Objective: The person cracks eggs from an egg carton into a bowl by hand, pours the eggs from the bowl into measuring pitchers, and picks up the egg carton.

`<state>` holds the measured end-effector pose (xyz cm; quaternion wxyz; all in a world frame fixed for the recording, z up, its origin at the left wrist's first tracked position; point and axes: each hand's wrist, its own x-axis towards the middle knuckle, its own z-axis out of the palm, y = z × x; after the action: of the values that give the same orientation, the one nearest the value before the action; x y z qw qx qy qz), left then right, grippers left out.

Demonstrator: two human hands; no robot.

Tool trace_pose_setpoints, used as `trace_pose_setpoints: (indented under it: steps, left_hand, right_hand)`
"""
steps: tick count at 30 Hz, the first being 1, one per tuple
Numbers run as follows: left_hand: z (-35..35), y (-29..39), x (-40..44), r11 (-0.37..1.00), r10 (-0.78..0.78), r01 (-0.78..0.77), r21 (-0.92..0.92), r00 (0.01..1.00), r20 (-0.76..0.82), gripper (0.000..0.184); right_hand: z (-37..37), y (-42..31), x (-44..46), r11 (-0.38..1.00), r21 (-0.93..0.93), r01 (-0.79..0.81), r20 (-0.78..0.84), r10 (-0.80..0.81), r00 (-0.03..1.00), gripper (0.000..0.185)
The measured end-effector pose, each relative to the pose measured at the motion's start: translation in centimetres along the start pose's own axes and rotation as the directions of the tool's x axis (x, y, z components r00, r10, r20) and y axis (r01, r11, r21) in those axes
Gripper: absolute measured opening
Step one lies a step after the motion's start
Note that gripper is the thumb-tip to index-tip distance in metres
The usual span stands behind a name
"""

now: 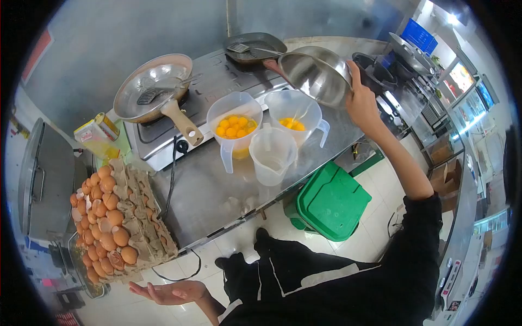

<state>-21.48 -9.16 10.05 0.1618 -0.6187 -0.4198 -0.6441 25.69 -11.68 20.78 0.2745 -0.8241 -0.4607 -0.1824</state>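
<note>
My right hand (pixel 363 103) grips the rim of a steel mixing bowl (pixel 321 73), tipped over the right-hand measuring jug (pixel 312 111). Egg yolks (pixel 292 124) lie in that jug, with a thin streak above them. Beside it, another clear jug (pixel 217 106) holds several yolks (pixel 236 127). A third jug (pixel 273 154) stands in front, with no yolks visible in it. Low on the left, my left hand (pixel 171 292) is held palm up, fingers stretched, holding nothing. It is nearest the stacked egg trays (pixel 144 228), topped with brown eggs and shells (pixel 103 228).
A frying pan (pixel 147 76) with a spatula rests on the stove (pixel 217 81), its handle jutting forward. Behind is a dark grill pan (pixel 255 41). A green lidded bin (pixel 334 201) stands below the steel counter (pixel 201 212). A cable (pixel 171 185) crosses the counter.
</note>
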Motion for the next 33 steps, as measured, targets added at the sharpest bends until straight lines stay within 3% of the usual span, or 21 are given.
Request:
trace_pose_setpoints:
  steps: [2,4,5,6,7,8,9,11,13,16,18,19,21,22,24,25,26,27,28,29,33]
  left_hand:
    - [-0.2,-0.2,0.0,1.0,-0.009,0.009,0.001,1.0,-0.02,0.045]
    - [-0.8,-1.0,-0.4,0.999,-0.046,0.045,-0.023,0.997,-0.069,0.048]
    - [-1.2,-1.4,-0.5,0.999,-0.043,0.045,0.016,0.996,-0.079,0.048]
    - [-1.6,-1.9,-0.5,0.999,-0.038,0.038,-0.006,0.994,-0.101,0.048]
    - [-2.2,-2.6,-0.5,0.999,-0.031,0.029,-0.016,0.992,-0.122,0.048]
    - [-2.6,-2.9,-0.3,0.998,-0.068,0.068,-0.005,0.986,-0.149,0.047]
    - [-3.2,-3.3,0.0,0.996,-0.064,0.071,0.044,0.987,-0.149,0.045]
    - [-4.3,-4.3,0.6,0.991,-0.076,0.091,0.096,0.986,-0.152,0.043]
    - [-5.7,-6.2,1.4,0.98,-0.035,0.063,0.188,0.989,-0.144,0.042]
    - [-7.6,-9.1,2.9,0.965,-0.006,0.043,0.258,0.99,-0.14,0.041]
    - [-8.8,-11.3,4.3,0.962,-0.01,0.053,0.266,0.987,-0.16,0.041]
    - [-9.6,-12.4,5.1,0.95,-0.027,0.075,0.303,0.987,-0.158,0.042]
    - [-10.9,-14.6,6.5,0.935,-0.043,0.096,0.34,0.986,-0.16,0.044]
    - [-11.5,-15.7,7.3,0.941,-0.151,0.191,0.28,0.976,-0.157,0.045]
    - [-12.7,-18.6,8.5,0.934,-0.259,0.285,0.217,0.955,-0.141,0.047]
    - [-13.5,-20.5,9.0,0.897,-0.418,0.423,0.131,0.906,-0.062,0.048]
    - [-14.3,-22.5,9.4,0.828,-0.56,0.558,0.057,0.828,0.033,0.049]
    - [-14.8,-24.8,9.7,0.826,-0.563,0.561,0.053,0.826,0.04,0.049]
    - [-15.2,-27.2,9.8,0.709,-0.701,0.705,0.017,0.701,0.134,0.05]
    - [-15.3,-29.3,10.0,0.566,-0.802,0.824,-0.004,0.552,0.229,0.05]
    - [-14.6,-35.0,11.6,0.489,-0.769,0.872,0.007,0.427,0.476,0.053]
  right_hand:
    - [0.8,1.1,0.1,0.999,0.02,0.029,-0.037,-0.028,0.999,0.063]
    - [2.2,5.0,0.8,0.992,0.084,-0.097,-0.084,0.104,0.991,0.054]
    - [2.5,9.3,1.2,0.884,0.402,-0.241,0.171,0.186,0.968,0.042]
    - [2.9,13.6,1.6,0.601,0.628,-0.495,0.433,0.259,0.864,0.031]
    - [3.1,17.7,1.9,0.307,0.632,-0.712,0.642,0.307,0.702,0.025]
    - [4.1,21.3,2.2,0.062,0.526,-0.848,0.849,0.018,0.528,0.028]
    - [2.6,18.0,0.9,0.012,0.521,-0.854,0.793,0.365,0.488,0.024]
    - [2.9,18.7,-1.9,-0.192,0.686,-0.702,0.72,0.038,0.693,0.02]
    - [2.4,19.1,-2.2,-0.192,0.609,-0.769,0.793,0.129,0.596,0.02]
    - [-1.2,8.8,-3.9,-0.178,0.732,-0.658,0.681,0.168,0.712,0.016]
    - [-3.6,2.6,-5.3,-0.188,0.665,-0.723,0.727,-0.059,0.684,0.014]
    - [-4.4,-2.4,-6.7,-0.195,0.663,-0.723,0.728,-0.059,0.683,0.014]
    - [-5.6,-11.2,-9.7,0.08,0.601,-0.795,0.744,0.307,0.593,0.009]
    - [-3.4,-11.6,-11.9,0.142,0.624,-0.768,0.705,0.322,0.632,0.008]
    - [0.7,-13.3,-16.9,0.196,0.5,-0.843,0.837,0.139,0.529,0.008]
    - [2.5,-16.8,-18.2,0.153,0.332,-0.931,0.924,0.144,0.354,0.012]
    - [5.4,-18.3,-20.0,0.069,0.284,-0.956,0.956,0.051,0.287,0.014]
    - [7.2,-20.5,-20.9,0.103,0.193,-0.976,0.979,0.047,0.198,0.016]
    - [8.9,-21.9,-21.6,0.137,0.1,-0.986,0.993,0.046,0.107,0.02]
    - [12.3,-21.2,-23.0,0.138,0.096,-0.986,0.995,0.015,0.099,0.023]
    - [18.6,-21.3,-24.7,0.152,0.102,-0.983,0.991,0.066,0.114,0.029]
